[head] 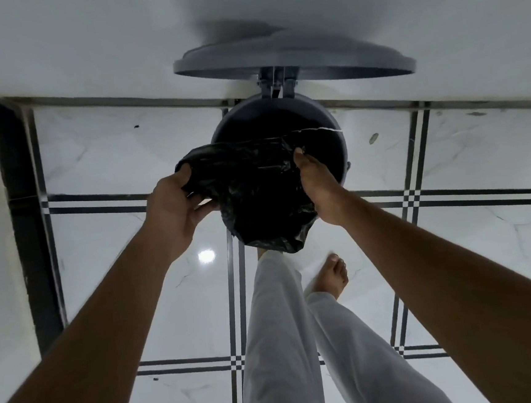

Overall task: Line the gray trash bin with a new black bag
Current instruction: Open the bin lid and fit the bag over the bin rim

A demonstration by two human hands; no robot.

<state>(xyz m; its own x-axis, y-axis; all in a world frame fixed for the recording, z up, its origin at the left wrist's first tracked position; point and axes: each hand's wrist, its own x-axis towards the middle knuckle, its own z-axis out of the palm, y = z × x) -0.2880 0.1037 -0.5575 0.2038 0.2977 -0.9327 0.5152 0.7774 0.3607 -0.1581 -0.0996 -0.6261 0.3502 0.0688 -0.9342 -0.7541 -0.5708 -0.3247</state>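
Note:
The gray round trash bin (336,121) stands on the floor against the wall, its lid (290,62) flipped up and open. A crumpled black bag (256,186) hangs over the bin's near rim, partly in front of the dark opening. My left hand (171,209) grips the bag's left edge. My right hand (317,187) grips its right edge beside the bin's rim. The inside of the bin is too dark to read.
White marble floor tiles (109,157) with dark line borders surround the bin. A white wall (83,40) runs behind it, and another wall with a dark baseboard (19,190) is at the left. My legs in white trousers (280,344) and a bare foot (331,276) stand just before the bin.

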